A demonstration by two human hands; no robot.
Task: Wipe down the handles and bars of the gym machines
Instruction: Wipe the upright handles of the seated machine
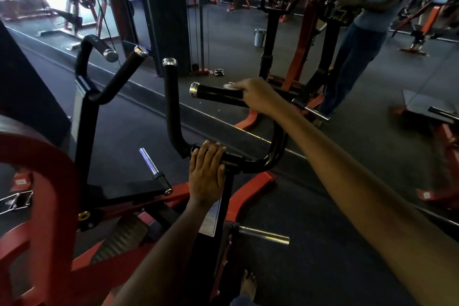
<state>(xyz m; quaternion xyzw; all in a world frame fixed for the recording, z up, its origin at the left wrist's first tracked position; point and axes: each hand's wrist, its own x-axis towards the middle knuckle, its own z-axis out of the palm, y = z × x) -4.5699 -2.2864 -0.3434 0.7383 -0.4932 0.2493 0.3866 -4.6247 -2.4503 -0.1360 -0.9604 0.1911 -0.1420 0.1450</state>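
A black horizontal handle [216, 93] with a chrome end cap sticks out to the left at mid frame. My right hand [255, 94] grips its right part, with a bit of white cloth [229, 85] showing under the fingers. Below it, my left hand [207, 171] rests flat, fingers straight, on the black crossbar [250, 164] of the machine. An upright black handle [170, 97] with a chrome cap rises just left of that hand. Further left stand two more black handles [119, 74] on a second arm.
A red machine frame [49, 176] fills the lower left. Chrome weight pegs [154, 169] [265, 235] jut out near my left arm. A mirror wall ahead reflects a person [372, 15] and other red machines. My bare foot [248, 285] stands on dark rubber floor.
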